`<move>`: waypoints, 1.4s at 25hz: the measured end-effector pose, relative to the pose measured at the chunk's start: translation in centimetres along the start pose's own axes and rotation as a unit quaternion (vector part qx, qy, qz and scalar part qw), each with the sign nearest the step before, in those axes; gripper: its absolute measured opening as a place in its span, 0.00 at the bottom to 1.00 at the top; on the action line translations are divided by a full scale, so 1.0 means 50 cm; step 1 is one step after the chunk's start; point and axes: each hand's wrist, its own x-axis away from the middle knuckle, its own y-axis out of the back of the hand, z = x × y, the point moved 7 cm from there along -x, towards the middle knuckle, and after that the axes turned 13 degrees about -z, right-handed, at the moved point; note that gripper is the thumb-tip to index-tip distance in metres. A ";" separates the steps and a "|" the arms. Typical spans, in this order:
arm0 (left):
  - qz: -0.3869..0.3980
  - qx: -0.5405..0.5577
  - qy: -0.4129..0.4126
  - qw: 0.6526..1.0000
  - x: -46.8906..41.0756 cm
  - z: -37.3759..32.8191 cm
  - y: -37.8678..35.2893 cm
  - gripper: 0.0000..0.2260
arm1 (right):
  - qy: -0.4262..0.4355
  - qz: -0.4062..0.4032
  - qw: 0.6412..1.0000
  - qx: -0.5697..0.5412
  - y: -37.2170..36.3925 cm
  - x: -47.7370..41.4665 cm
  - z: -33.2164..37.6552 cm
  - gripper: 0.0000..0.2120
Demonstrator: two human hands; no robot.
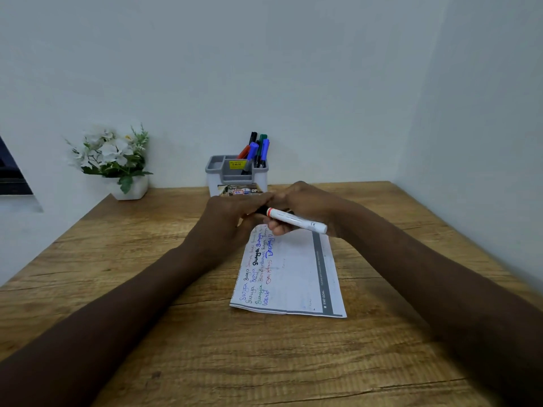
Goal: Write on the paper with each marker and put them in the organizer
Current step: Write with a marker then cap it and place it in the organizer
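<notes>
The white marker (296,220) with an orange ring sits tilted between my right hand (305,204) and left hand (232,218), above the paper (293,274), which lies flat with coloured writing. Behind it, the grey organizer (232,176) holds several upright markers (258,151).

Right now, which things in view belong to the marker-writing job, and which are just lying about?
Part of the job:
white marker, gripped by the left hand and right hand
written-on paper
grey organizer
markers standing in it

Just lying about:
potted white flowers, back left on the wooden table
</notes>
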 end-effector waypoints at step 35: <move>0.203 0.064 0.090 0.973 -0.010 0.036 -0.035 0.14 | 0.084 -0.009 0.996 -0.010 0.003 -0.001 0.005 0.19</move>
